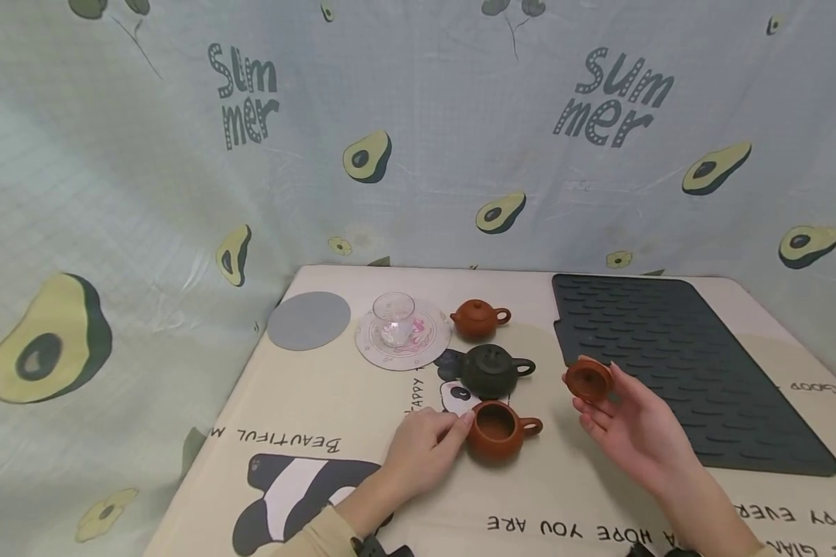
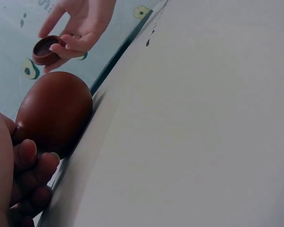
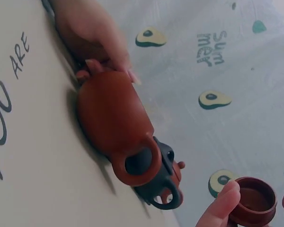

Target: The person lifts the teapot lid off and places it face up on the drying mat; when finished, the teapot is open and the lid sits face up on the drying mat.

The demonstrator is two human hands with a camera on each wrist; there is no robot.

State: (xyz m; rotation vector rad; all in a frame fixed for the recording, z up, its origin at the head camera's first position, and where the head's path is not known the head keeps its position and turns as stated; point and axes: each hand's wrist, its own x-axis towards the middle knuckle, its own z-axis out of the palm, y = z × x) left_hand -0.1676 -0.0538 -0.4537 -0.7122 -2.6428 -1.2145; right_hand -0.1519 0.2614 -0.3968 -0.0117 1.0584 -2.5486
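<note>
My left hand (image 1: 428, 449) pinches the spout side of a reddish-brown clay teapot (image 1: 486, 449), which stands lidless on the table with its handle to the right. The spout itself is hidden by the fingers. In the left wrist view, curled fingers (image 2: 48, 163) lie against the pot's lower side. Raised to the right of the pot, my right hand (image 1: 634, 425) holds a reddish-brown lid (image 1: 589, 381) between thumb and fingers, its hollow underside showing. The right wrist view also has the lid (image 3: 253, 201) at the bottom right. Just behind the open pot stands a dark teapot (image 1: 489, 373) with its lid on.
A smaller reddish-brown teapot (image 1: 477, 320) stands farther back. To its left, a clear glass cup (image 1: 393, 313) sits on a patterned round plate (image 1: 372, 350), beside a grey oval mat (image 1: 299, 321). A dark ridged mat (image 1: 669, 371) covers the table's right side. Patterned curtains hang behind.
</note>
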